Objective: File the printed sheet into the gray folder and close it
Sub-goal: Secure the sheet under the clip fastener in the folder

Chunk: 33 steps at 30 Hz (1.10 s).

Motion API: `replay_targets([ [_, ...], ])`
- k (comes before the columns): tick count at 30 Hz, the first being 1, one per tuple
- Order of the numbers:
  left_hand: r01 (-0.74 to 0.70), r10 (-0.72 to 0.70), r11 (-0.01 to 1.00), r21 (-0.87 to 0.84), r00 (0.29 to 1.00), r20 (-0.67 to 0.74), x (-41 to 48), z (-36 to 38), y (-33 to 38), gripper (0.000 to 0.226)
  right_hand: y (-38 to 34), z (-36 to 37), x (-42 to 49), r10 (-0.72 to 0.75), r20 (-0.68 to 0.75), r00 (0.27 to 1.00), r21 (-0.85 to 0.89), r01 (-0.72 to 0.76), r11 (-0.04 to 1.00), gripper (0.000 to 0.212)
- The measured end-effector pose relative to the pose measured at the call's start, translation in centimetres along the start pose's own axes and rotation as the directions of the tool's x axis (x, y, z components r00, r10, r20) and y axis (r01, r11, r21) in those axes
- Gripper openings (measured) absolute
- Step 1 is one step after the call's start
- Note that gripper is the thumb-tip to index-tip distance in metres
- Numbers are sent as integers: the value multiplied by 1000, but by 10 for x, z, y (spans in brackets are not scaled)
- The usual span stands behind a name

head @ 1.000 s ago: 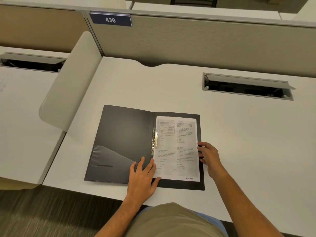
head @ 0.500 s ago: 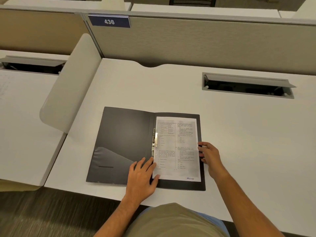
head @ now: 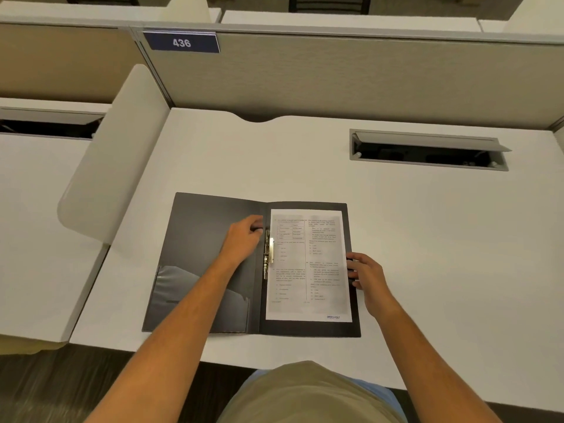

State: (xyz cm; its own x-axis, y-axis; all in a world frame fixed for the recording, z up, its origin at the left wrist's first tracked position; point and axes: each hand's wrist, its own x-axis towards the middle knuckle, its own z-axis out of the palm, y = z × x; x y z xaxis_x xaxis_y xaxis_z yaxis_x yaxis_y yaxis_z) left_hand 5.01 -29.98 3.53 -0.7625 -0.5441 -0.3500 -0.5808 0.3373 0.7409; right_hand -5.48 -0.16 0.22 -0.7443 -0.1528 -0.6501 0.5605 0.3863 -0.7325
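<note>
The gray folder [head: 201, 239] lies open on the white desk [head: 427, 239]. A printed sheet [head: 308, 267] rests on its right half, its left edge under a metal clip [head: 268, 250] at the spine. My left hand [head: 244, 236] sits over the spine with curled fingertips touching the top end of the clip. My right hand [head: 366, 276] rests at the sheet's right edge, fingers bent and pressing on the paper and the folder's edge. The left cover has an inner pocket [head: 198, 297], partly hidden by my left forearm.
A cable slot with a raised flap [head: 427, 149] is sunk in the desk at the back right. A curved side divider [head: 113, 160] stands to the left, with another desk beyond. A partition with a plate marked 436 [head: 181, 42] closes the back.
My left hand has moved from the sheet's lower left corner up to the top of the clip. My right hand has stayed at the sheet's right edge.
</note>
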Motion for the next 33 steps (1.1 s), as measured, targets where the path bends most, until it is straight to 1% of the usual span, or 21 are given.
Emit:
replay_targets([
  [3,-38,39,998,55,999,-20,7,2,4,33,0,-1,-2,-9,3,1000,-7,9,1000,23],
  [6,-82,86,995,63,994,-74,0,6,2,21,0,-2,-2,-12,17,1000,-4,13,1000,25],
  [10,-171,190,979,111,964,-188,-22,9,-10,14,0,-3,-4,-17,26,1000,7,17,1000,27],
  [13,-232,272,955,184,934,-232,-43,13,-25,12,0,-2,-4,-28,38,999,0,28,1000,27],
  [18,-307,389,885,350,901,-192,-74,23,-50,13,-3,-4,-3,-15,63,998,-9,15,1000,28],
  [22,-320,429,861,395,875,-226,-86,32,-60,12,-2,-5,-1,-4,62,998,-14,5,1000,25],
  [26,-338,478,793,507,861,-174,-97,46,-65,11,0,-4,1,0,57,998,-20,1,1000,22],
  [28,-329,469,778,535,871,-146,-100,53,-65,13,1,-3,2,-3,59,998,-24,5,1000,21],
  [30,-292,428,775,560,895,-126,-101,59,-65,16,2,-2,2,-12,52,999,-28,13,1000,21],
  [33,-260,360,747,612,932,-44,-102,66,-66,24,4,-1,3,-25,47,999,-32,26,999,19],
])
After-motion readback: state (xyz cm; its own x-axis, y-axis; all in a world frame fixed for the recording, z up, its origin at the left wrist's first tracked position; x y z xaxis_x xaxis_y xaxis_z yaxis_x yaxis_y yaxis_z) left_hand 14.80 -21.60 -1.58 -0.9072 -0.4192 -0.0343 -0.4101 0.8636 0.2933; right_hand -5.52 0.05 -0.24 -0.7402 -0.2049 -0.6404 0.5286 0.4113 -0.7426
